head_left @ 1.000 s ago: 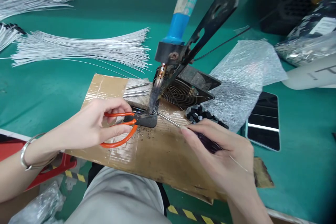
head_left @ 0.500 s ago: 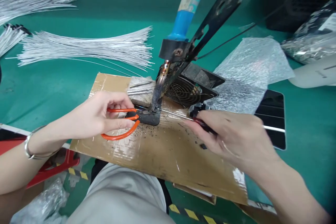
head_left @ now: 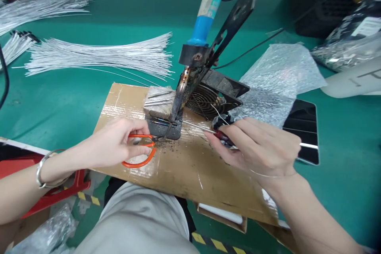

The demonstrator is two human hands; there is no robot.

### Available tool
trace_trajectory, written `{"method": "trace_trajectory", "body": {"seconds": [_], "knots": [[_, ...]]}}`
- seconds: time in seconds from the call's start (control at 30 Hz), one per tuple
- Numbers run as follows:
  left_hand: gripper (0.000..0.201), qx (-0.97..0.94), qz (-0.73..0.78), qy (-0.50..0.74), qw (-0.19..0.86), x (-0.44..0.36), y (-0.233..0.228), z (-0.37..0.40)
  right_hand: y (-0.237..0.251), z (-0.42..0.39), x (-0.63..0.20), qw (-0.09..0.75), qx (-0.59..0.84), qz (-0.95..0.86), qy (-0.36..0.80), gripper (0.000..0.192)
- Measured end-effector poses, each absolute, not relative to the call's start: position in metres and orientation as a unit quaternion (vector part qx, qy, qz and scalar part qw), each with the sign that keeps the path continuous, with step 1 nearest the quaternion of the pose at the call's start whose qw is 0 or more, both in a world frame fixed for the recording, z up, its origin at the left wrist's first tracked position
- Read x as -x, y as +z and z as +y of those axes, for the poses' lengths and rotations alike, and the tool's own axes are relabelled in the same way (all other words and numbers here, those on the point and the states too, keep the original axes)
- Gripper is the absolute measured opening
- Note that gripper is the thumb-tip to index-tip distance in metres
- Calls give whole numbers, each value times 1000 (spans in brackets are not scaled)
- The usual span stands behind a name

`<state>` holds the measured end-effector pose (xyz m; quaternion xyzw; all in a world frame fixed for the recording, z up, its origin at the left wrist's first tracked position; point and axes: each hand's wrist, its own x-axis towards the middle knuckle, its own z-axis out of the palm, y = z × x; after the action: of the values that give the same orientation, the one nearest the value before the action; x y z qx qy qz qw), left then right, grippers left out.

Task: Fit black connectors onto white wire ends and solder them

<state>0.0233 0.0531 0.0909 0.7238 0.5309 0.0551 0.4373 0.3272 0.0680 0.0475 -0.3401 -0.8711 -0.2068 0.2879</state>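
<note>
My left hand (head_left: 123, 145) is closed around the orange-handled scissors (head_left: 144, 162). The blades lie low at the near edge of a small black plate (head_left: 177, 131). My right hand (head_left: 257, 147) grips a screwdriver (head_left: 220, 135) by its dark red handle. Its thin shaft points left to just beside the tip of a blue soldering iron (head_left: 178, 101), which is held in a black stand (head_left: 233, 20). Small black parts (head_left: 218, 121) and a short white wire show right beside the right-hand fingers; whether the hand holds them I cannot tell.
A stone-like block (head_left: 156, 111) bears several metal rods. A small fan (head_left: 204, 99) stands behind the iron. Cardboard (head_left: 184, 174) covers the work spot. White wires (head_left: 101, 55) lie at back left. Bubble wrap (head_left: 276, 75) and a dark-screened tablet or phone (head_left: 303, 123) are at right.
My left hand has drawn the scissors down toward me, away from the iron's tip. The screwdriver stays near the tip, and a white wire now shows above the right-hand fingers.
</note>
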Motion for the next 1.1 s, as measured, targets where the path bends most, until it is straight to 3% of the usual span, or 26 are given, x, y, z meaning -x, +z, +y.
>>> {"method": "trace_trajectory", "body": {"seconds": [0.17, 0.37, 0.5, 0.67, 0.9, 1.1], "knots": [[14, -752, 534, -49, 384, -22, 93, 48, 47, 67, -324, 297, 344, -869, -196, 42], [10, -866, 477, -99, 116, -29, 94, 59, 49, 64, -327, 295, 356, -860, -218, 39], [13, -918, 387, -80, 16, -31, 86, 65, 52, 59, -337, 295, 389, -836, -251, 31], [13, -927, 367, -82, -3, -25, 85, 68, 44, 40, -357, 320, 480, -785, -224, 30], [14, -925, 374, -54, 34, -11, 83, 63, 21, 6, -373, 353, 616, -697, -97, 25], [17, -923, 382, -22, 37, -4, 76, 54, 5, -10, -375, 388, 645, -656, -51, 17]]}}
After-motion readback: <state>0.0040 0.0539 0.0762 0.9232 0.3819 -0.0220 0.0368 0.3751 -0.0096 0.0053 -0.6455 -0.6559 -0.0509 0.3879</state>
